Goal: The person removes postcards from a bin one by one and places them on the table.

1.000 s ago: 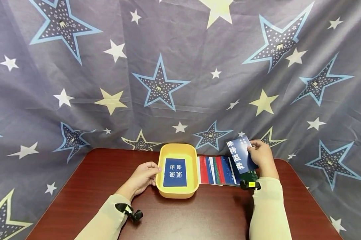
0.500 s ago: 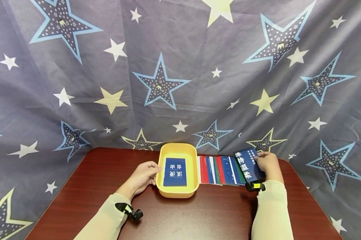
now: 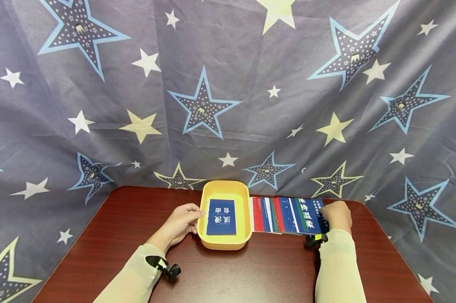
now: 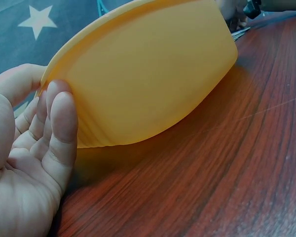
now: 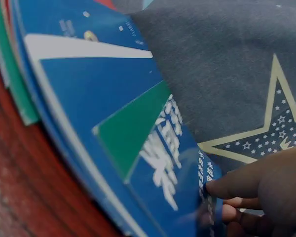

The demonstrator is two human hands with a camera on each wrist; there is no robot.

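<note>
A yellow plastic basin (image 3: 225,244) stands on the table, with a blue card (image 3: 221,217) bearing white characters lying inside. My left hand (image 3: 179,223) pinches the basin's left rim, thumb on top and fingers against the outer wall (image 4: 148,74). Right of the basin, overlapping cards (image 3: 266,216) in red, blue, white and green form a row. At its right end lies a dark blue card (image 3: 310,215) with large white characters. My right hand (image 3: 338,215) pinches that card's right edge; in the right wrist view the thumb is on its printed face (image 5: 187,182).
The dark red wooden table (image 3: 258,273) extends in front of both arms. A grey curtain (image 3: 228,105) printed with stars hangs right behind the table's back edge. Black wrist cameras (image 3: 170,271) sit on both cuffs.
My right hand carried the dark blue card rightward, then lowered it and shifted it left onto the end of the row, over a green card. The left hand and basin stayed still.
</note>
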